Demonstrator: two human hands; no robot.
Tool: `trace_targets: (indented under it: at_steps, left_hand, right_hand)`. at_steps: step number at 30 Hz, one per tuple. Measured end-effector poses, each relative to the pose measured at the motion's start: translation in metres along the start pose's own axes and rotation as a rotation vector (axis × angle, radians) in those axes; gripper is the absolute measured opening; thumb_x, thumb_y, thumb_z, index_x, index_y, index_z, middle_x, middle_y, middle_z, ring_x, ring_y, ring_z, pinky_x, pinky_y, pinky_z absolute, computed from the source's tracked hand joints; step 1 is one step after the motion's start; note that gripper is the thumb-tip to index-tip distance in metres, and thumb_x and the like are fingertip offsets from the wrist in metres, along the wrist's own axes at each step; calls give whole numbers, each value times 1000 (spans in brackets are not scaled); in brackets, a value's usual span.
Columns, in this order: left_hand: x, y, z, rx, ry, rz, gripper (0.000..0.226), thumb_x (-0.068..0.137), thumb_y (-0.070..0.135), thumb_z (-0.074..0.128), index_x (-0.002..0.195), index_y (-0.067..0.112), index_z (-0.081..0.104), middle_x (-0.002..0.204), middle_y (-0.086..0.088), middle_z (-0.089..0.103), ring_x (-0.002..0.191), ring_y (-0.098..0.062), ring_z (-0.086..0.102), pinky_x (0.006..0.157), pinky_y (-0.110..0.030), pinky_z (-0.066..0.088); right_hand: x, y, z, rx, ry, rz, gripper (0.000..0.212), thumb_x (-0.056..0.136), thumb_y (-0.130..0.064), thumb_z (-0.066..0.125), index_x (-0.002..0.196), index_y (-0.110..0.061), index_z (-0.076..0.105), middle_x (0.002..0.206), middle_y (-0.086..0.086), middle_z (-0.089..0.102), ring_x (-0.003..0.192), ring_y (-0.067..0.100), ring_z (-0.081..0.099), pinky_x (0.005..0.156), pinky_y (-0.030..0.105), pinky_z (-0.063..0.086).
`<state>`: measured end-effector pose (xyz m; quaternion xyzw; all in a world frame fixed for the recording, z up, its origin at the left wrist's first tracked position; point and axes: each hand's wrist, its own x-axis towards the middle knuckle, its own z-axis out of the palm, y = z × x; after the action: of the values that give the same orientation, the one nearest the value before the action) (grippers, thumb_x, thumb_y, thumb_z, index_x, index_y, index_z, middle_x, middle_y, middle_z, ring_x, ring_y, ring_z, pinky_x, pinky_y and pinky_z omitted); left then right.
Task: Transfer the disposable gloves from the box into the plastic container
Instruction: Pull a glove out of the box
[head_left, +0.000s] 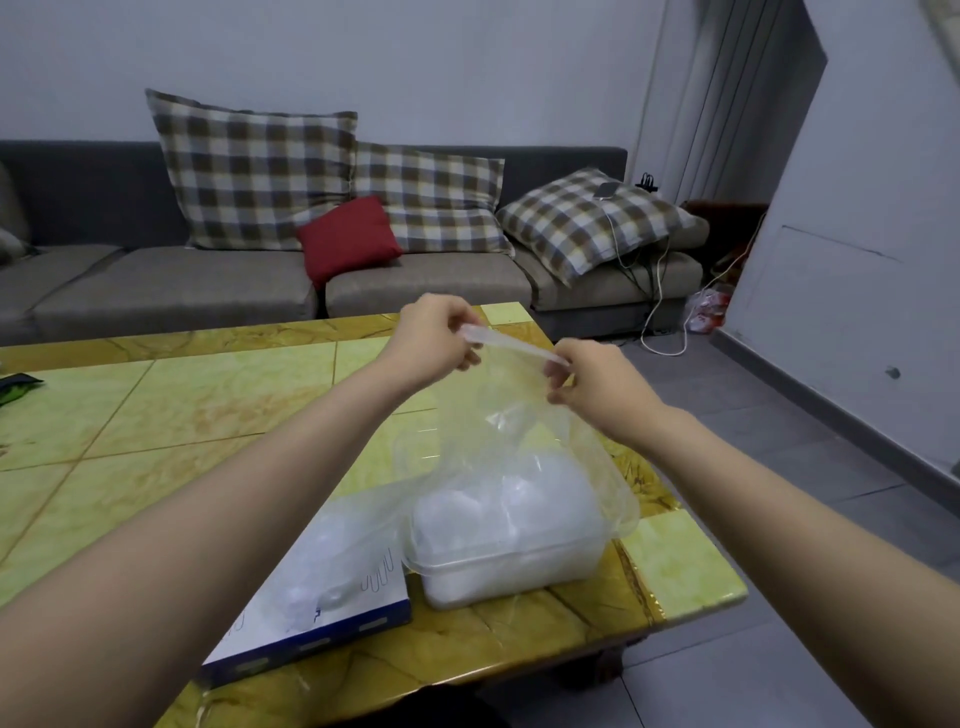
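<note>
A clear disposable glove (511, 400) hangs stretched between my two hands above the table. My left hand (434, 338) pinches one end of its cuff and my right hand (592, 382) pinches the other end. Below the glove sits the clear plastic container (511, 564), filled with white crumpled gloves. The white and blue glove box (332, 608) lies flat just left of the container, partly hidden by my left forearm, with thin plastic spilling from its top.
The yellow marble-patterned table (171, 410) ends close to the right of the container. A dark object (15, 387) lies at its far left edge. Behind stands a grey sofa (156, 280) with checked pillows and a red cushion (348, 239). Cables (660, 312) trail on the floor.
</note>
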<state>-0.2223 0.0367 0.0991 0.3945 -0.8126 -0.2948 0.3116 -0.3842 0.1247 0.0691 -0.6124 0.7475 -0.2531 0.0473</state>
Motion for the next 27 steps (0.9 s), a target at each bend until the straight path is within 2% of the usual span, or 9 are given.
trace_targets:
  at_steps: [2,4,7,9,11,14,19,23,27]
  left_hand:
    - [4,4,-6,51,89,76,17,88,2,54,89,11,68,84,-7,70,75,-14,63,67,-24,50]
    - [6,9,-9,53,134,118,12,87,9,57,87,16,68,84,-3,69,82,-14,62,71,-23,47]
    - [7,13,-10,47,178,132,9,84,12,61,85,14,70,81,-4,70,83,-17,66,77,-30,53]
    - [4,14,-10,44,175,147,9,82,11,61,82,14,69,74,0,68,80,-16,66,75,-30,53]
    - [1,12,-10,65,169,172,11,82,9,59,79,16,67,67,8,63,78,-14,65,70,-23,50]
    - [-3,4,-12,91,155,175,13,82,6,57,80,15,66,66,12,59,79,-14,64,62,-13,43]
    - [-2,-8,-12,66,188,143,8,84,9,59,82,13,66,75,3,65,76,-12,62,58,-10,41]
    - [-7,-6,-9,-27,230,209,3,86,10,62,84,8,64,73,11,59,67,-1,55,57,-5,38]
    - [-26,-22,11,-34,148,272,8,86,6,59,84,12,55,81,3,56,78,-13,55,70,-12,43]
  right_hand:
    - [7,1,-5,7,156,-18,11,85,-1,57,86,-12,60,90,3,63,86,21,57,75,34,46]
    - [11,-2,-8,-25,262,-87,8,90,-5,54,90,-10,61,94,6,58,94,25,50,75,29,36]
    - [11,-11,-3,99,215,-106,21,89,-17,60,108,-10,54,102,1,54,96,17,49,74,23,31]
    - [8,-14,3,179,152,-48,27,87,-22,65,106,-11,51,96,-2,57,88,16,51,70,29,38]
    - [7,-12,10,221,133,-8,21,84,-18,68,94,-13,51,85,0,59,80,18,54,63,30,41]
    - [11,-6,17,188,147,12,19,81,-7,68,83,-14,51,74,-2,55,69,16,50,52,18,35]
    - [19,-2,16,79,284,-24,18,84,7,47,88,-6,58,89,10,60,84,30,52,68,39,42]
    - [22,0,9,77,439,-61,24,84,10,45,94,-5,61,94,5,60,91,22,46,69,32,34]
    - [18,14,16,56,470,-78,32,78,15,44,91,-8,64,88,-2,57,87,11,37,65,26,27]
